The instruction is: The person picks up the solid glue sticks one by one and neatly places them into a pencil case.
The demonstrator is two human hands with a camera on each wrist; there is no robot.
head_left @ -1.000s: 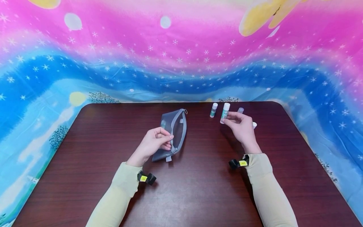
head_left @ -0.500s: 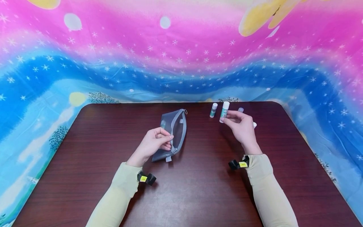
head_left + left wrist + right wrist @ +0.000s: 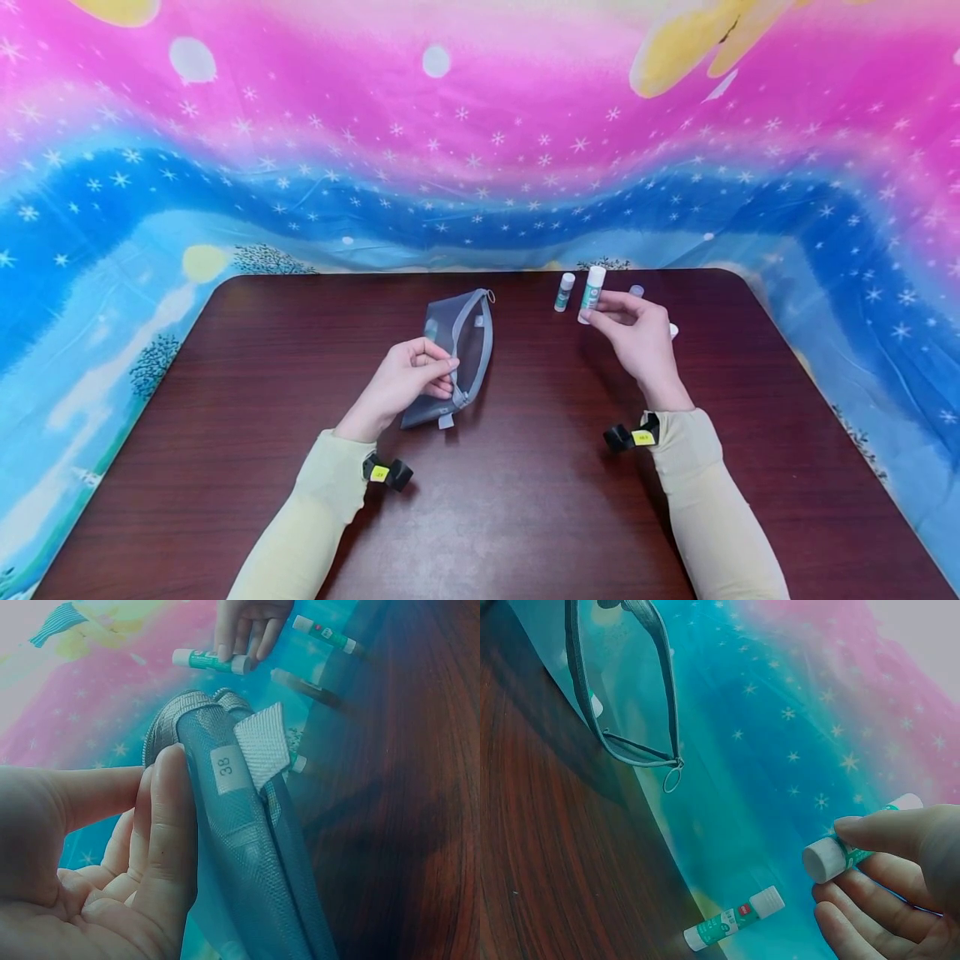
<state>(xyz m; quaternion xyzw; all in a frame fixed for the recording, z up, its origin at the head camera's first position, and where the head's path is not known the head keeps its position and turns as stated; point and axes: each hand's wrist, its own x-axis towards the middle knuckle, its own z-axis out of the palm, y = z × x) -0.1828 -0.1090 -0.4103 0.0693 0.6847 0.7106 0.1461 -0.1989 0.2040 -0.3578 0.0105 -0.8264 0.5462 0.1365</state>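
Note:
My left hand (image 3: 408, 379) pinches the near side of the rim of a grey mesh zipper pouch (image 3: 438, 408) between thumb and fingers. The pouch's mouth gapes toward the right, and something green and white shows through its mesh. In the left wrist view a "38" label (image 3: 226, 769) and a fabric tab (image 3: 264, 746) are visible on the pouch. My right hand (image 3: 637, 337) holds a white and green glue stick (image 3: 592, 293) above the table, cap up. Just left of it, a second glue stick (image 3: 565, 292) stands upright on the table.
Partly hidden behind my right hand are a clear-topped tube (image 3: 637, 291) and a white-ended stick (image 3: 673, 331). The left wrist view shows that stick as another glue stick (image 3: 324, 634). A patterned cloth (image 3: 480, 167) hangs behind the dark wooden table (image 3: 480, 517).
My right hand has shifted the glue stick slightly left and up. The left hand and the pouch stay where they were.

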